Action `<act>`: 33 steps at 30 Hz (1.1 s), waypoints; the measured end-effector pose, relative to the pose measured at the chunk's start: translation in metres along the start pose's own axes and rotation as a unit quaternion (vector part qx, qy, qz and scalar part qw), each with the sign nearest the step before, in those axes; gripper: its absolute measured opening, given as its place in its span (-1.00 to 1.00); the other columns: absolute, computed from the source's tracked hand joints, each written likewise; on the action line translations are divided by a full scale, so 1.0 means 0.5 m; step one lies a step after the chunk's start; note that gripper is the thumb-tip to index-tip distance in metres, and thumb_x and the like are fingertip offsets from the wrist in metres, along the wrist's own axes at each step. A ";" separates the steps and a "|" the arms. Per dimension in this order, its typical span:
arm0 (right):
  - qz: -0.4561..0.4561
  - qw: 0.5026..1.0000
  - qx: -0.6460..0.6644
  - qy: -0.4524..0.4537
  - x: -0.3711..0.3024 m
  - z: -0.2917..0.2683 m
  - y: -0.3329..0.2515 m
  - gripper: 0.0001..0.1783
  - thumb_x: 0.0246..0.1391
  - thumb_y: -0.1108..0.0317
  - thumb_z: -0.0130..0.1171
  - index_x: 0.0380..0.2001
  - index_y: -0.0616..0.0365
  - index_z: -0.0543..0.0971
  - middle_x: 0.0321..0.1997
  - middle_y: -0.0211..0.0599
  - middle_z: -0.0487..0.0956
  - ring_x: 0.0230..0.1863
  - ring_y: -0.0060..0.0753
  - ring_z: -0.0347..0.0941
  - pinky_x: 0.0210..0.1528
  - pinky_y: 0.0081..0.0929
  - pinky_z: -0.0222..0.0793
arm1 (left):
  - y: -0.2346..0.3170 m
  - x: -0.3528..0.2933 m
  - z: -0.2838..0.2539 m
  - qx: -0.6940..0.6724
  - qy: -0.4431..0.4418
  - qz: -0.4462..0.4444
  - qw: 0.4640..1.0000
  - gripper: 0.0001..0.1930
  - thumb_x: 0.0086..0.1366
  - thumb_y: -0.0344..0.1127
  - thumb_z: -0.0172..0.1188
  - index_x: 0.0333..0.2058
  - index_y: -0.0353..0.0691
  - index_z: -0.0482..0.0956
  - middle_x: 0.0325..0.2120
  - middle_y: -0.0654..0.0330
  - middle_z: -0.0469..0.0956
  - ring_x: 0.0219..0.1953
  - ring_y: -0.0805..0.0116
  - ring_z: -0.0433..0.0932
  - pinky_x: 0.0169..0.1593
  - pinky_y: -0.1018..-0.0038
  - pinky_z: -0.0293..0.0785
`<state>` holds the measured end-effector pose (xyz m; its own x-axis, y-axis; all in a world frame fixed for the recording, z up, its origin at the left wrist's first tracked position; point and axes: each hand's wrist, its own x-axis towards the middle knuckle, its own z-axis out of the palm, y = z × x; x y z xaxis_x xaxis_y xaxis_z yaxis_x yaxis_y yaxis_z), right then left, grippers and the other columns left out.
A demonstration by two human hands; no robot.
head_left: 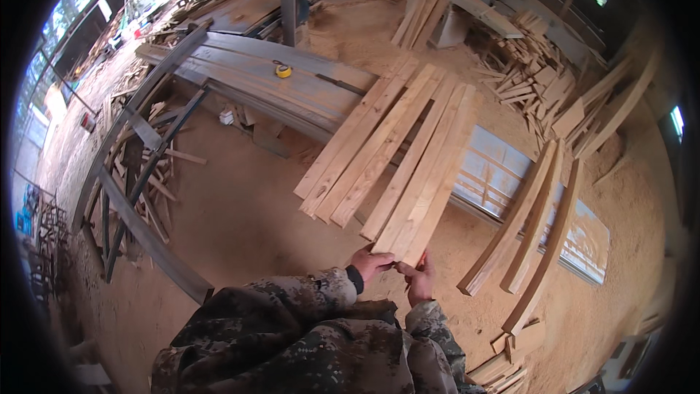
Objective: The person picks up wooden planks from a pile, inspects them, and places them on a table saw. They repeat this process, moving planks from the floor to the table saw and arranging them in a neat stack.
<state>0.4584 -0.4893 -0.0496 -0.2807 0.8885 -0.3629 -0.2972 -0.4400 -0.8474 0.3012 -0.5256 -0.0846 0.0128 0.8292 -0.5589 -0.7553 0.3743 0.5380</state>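
Observation:
Several pale wooden boards (379, 164) lie side by side across a metal work table, their near ends jutting toward me. At the near end of the rightmost pair of boards (421, 222), my left hand (370, 261) is closed on the left corner, fingertips at the end face. Beside it, my right hand (418, 279) is closed at the right corner of the same end. A small reddish-orange bit shows by its fingers; what it belongs to is too small to make out. Both fingertips nearly meet below the board end.
A yellow tape measure (283, 70) rests on the metal table (240, 66), left of the boards. To the right, three separate boards (547, 237) lie across the table. A curved metal rail (149, 237) stands at left. Wood offcuts (521, 76) are heaped on the sawdust-covered floor (255, 197).

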 end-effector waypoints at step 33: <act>0.083 0.991 0.057 0.092 -0.036 -0.096 0.068 -0.20 0.05 0.35 0.13 0.39 -0.18 0.16 -0.18 -0.25 0.61 -0.36 -0.33 0.55 -0.56 -0.55 0.21 | 0.342 0.101 -0.345 0.211 0.250 0.304 0.895 -0.42 0.22 -0.23 0.28 0.12 -0.46 0.34 0.02 -0.06 0.50 0.00 0.26 0.53 0.02 0.36 0.50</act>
<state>0.4971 -0.5141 -0.0902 -0.1666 0.8064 -0.5675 -0.3640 -0.5851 -0.7247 0.0595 -0.4913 -0.1298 -0.6902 0.6835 -0.2375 -0.2074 0.1276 0.9699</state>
